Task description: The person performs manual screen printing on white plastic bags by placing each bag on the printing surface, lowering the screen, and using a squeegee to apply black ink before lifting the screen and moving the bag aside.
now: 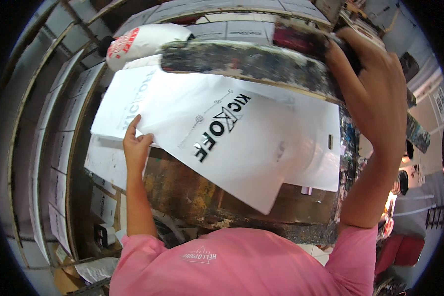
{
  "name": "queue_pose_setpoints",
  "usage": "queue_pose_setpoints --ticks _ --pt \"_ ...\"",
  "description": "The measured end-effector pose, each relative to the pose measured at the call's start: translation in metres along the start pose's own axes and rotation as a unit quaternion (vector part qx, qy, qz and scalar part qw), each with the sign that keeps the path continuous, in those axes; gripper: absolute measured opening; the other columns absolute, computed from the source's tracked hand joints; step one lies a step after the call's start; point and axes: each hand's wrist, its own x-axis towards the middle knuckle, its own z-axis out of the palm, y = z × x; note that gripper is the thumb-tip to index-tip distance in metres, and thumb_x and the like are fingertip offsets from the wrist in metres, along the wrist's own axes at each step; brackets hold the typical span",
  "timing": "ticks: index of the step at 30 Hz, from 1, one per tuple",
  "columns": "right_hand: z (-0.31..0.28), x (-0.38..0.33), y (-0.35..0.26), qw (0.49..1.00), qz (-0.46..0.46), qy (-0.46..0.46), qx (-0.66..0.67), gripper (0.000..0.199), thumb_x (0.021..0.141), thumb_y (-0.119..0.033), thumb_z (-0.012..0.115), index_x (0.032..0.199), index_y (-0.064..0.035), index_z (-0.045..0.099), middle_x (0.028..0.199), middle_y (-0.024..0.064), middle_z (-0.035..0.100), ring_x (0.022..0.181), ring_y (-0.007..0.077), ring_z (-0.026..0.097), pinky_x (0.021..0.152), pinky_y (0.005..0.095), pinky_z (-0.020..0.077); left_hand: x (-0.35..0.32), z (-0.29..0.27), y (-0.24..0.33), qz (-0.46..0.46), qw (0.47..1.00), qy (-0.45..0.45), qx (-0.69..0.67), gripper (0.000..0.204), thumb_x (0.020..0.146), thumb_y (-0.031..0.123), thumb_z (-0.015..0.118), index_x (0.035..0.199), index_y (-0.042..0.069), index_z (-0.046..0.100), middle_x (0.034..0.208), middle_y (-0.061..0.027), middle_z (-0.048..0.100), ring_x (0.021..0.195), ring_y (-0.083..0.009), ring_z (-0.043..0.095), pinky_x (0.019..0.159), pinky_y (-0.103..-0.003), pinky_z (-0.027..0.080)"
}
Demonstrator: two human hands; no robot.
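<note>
With my left hand (135, 145) pinching the printed white bag (232, 148) at its left edge on the ink-stained surface (182, 192), and my right hand (370, 93) gripping the raised screen frame (251, 61), I'd draw the bag off flat, keeping clear of the fresh print.

A print workshop: an ink-caked screen frame (251, 61) at the top, printed white bags (241, 143) over a stained table (182, 192), racks (59, 148) at left.

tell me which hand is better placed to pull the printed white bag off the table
Left: the left hand already pinches the printed bag's edge, while the right hand is up gripping the ink-stained screen frame.
</note>
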Motion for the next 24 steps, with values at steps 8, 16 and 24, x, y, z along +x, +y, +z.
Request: queue_pose_setpoints --ticks 8,16,24 --pt "0.003 -0.013 -0.015 0.997 -0.015 0.065 0.050 0.042 0.092 -0.042 0.063 0.101 -0.0015 0.070 0.087 0.0199 0.070 0.082 0.0394 0.064 0.082 0.0463 0.0437 0.136 -0.189 -0.105 0.076 0.893 0.084 0.436 0.077 0.082 0.006 0.070 0.154 0.001 0.042 0.129 -0.0337 0.061 0.112 -0.0370 0.065 0.097 -0.041 0.052" --pt "0.007 -0.047 -0.024 1.000 0.001 -0.013 -0.004 0.053 0.094 -0.042 0.062 0.125 0.0022 0.060 0.091 0.0214 0.068 0.091 0.0383 0.065 0.088 0.0487 0.0443 -0.052 0.045 0.074 0.041 0.896 -0.369 -0.244 0.079 0.089 0.028 0.082 0.154 0.005 0.043 0.143 -0.0163 0.060 0.128 -0.0252 0.059 0.111 -0.042 0.046" --pt "0.073 -0.161 0.002 0.877 -0.046 -0.411 0.244 0.038 0.087 -0.011 0.070 0.124 -0.0053 0.065 0.104 0.0183 0.068 0.096 0.0390 0.063 0.093 0.0462 0.0486 -0.194 0.077 -0.004 -0.262 0.782 -0.229 -0.518 0.085 0.099 0.069 0.046 0.149 0.001 0.037 0.138 -0.0203 0.057 0.129 -0.0365 0.057 0.116 -0.057 0.041"
